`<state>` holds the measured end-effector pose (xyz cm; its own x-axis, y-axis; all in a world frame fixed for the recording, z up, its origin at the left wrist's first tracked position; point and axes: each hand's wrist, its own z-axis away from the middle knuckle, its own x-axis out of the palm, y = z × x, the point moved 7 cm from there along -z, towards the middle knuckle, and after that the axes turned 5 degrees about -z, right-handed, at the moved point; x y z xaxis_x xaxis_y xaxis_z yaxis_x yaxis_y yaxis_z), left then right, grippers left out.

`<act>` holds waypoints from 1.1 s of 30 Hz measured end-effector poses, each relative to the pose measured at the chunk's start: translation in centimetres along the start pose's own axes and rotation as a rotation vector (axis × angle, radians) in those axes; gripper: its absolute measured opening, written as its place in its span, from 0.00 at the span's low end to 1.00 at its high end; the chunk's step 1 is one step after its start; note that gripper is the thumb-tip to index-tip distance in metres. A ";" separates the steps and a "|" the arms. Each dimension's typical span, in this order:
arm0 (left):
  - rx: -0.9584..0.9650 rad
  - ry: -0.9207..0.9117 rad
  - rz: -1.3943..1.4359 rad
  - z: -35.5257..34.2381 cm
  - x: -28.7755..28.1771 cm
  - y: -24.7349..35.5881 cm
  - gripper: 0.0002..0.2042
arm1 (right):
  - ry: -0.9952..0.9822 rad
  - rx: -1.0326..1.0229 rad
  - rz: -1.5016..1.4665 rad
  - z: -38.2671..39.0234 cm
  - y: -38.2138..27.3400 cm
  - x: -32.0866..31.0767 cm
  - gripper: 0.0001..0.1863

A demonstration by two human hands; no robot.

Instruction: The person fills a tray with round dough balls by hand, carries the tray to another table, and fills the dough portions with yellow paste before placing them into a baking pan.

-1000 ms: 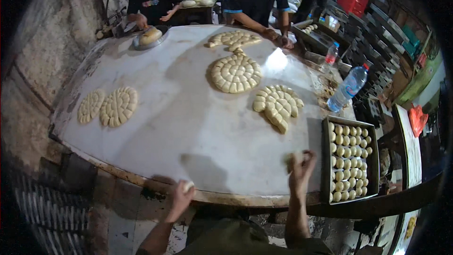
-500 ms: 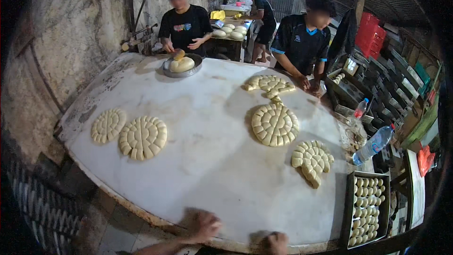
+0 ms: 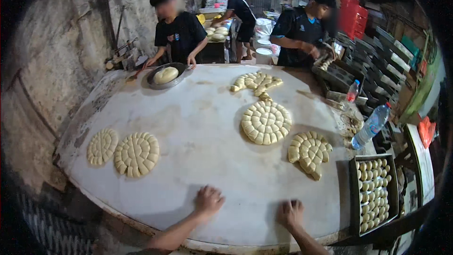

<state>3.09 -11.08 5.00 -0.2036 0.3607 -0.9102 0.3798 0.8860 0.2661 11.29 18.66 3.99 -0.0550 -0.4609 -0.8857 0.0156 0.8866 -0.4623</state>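
Note:
My left hand [image 3: 209, 201] is over the near part of the pale table [image 3: 207, 151], its fingers loosely bent and apart. To its right, my right hand [image 3: 291, 213] rests low over the tabletop with curled fingers and small gaps between them. I see nothing in either hand, though their undersides are hidden. Beyond my right hand lies a partly used round of cut dough [image 3: 310, 151], and past it a full scored dough disc [image 3: 266, 122]. Two more scored discs, one smaller [image 3: 102, 146] and one larger [image 3: 137, 154], lie at the left.
A metal tray [image 3: 395, 193] of small dough balls stands at the right edge, with a large water bottle [image 3: 373, 125] behind it. Across the table, one person holds a round pan [image 3: 181, 79] with a dough lump; another works beside a dark tray [image 3: 342, 78]. Irregular cut dough [image 3: 255, 81] lies far off.
Both my hands have moved forward from the table's near edge. The far-left person has taken the brush-like tool off the dough and out to the left. The far-right person's hands have risen toward the dark tray.

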 end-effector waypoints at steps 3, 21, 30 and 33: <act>0.150 -0.129 0.425 -2.9 6.5 8.7 0.10 | 0.052 0.096 0.711 -1.2 10.1 20.6 0.20; 0.239 0.058 0.100 0.3 2.2 2.1 0.06 | -0.049 -0.116 0.233 4.5 2.4 5.8 0.22; 0.377 -0.269 0.283 2.1 2.5 7.1 0.08 | -0.052 -0.135 0.013 9.0 -3.2 3.2 0.20; 0.225 -0.207 0.259 0.5 2.7 7.9 0.05 | -0.570 0.083 -0.313 9.1 3.5 0.3 0.16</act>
<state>6.04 -3.21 4.46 0.1022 0.4771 -0.8729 0.5877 0.6790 0.4399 20.40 21.28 1.70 0.4678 -0.6656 -0.5814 0.1628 0.7115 -0.6836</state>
